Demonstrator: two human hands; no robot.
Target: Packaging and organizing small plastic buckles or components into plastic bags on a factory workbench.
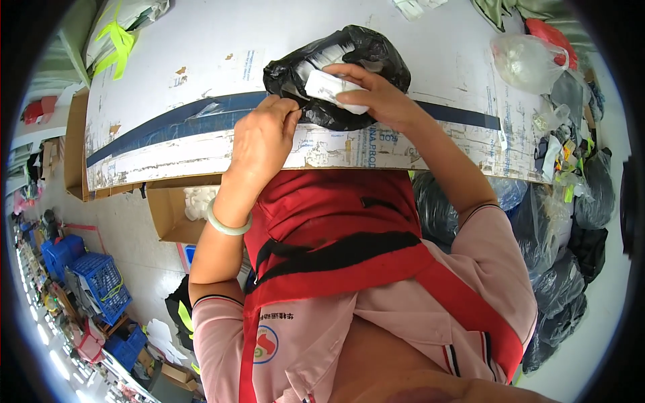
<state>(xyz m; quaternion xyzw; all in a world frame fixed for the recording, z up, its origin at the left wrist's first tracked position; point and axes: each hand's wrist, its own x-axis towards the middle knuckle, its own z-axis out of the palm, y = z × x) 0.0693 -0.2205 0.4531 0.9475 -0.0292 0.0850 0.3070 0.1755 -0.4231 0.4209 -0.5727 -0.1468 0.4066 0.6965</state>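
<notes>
Hands both raised at upper centre of the frame. My left hand [261, 138] pinches the edge of one black plastic bag [376, 54] on the white table [201, 60], fingers closed on it. My right hand [376, 94] clamps one white bundle [329, 86] at the bag's mouth. More white pieces show inside the bag. One green bangle [225, 225] circles my left wrist.
</notes>
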